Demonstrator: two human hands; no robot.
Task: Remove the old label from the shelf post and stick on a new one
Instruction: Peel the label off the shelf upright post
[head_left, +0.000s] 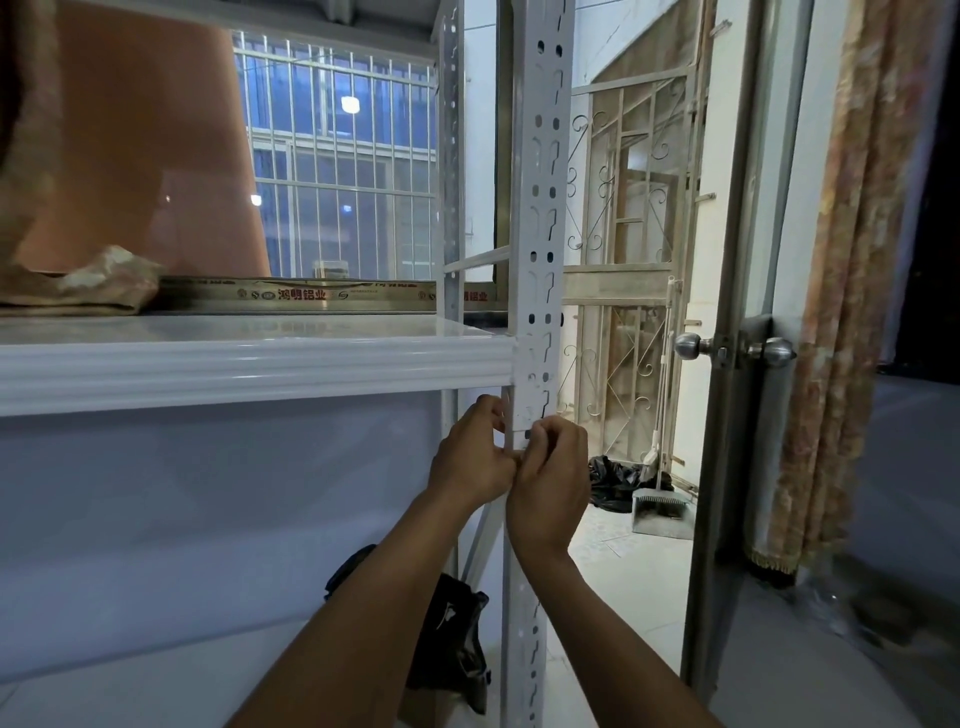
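Note:
A white perforated shelf post (539, 218) rises through the middle of the view. A pale label (530, 384) lies flat on its front face, from the shelf edge down to my hands. My left hand (475, 457) is at the post's left edge, fingers curled, pinching at the label's lower end. My right hand (550, 483) covers the front of the post just below, fingers curled in against the same spot. The two hands touch each other. The label's lower edge is hidden behind my fingers.
A white shelf board (249, 364) runs left from the post at chest height, with folded cloth (83, 291) on it. A black bag (452, 644) sits low behind the post. An open door with a round knob (691, 345) stands to the right, a dustpan (662, 512) beyond.

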